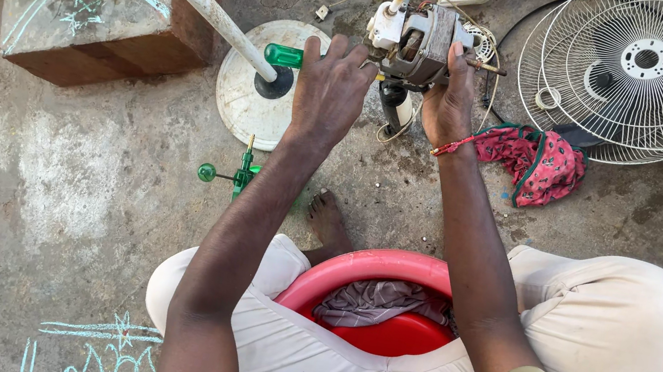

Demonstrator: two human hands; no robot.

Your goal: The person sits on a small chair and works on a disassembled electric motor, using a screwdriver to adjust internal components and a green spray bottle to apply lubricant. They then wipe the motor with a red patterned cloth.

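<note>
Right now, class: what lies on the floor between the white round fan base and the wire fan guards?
In the head view, between the white round base and the wire fan guards, both hands hold the fan motor; a red patterned cloth lies beside the guards.

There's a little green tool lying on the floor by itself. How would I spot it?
Start at the round white fan base with its pole, on the concrete floor. Just below its lower edge, left of the person's left forearm, lies the small green tool. Unlike the green-handled screwdriver in the left hand, it lies untouched and ends in a round knob.
</note>
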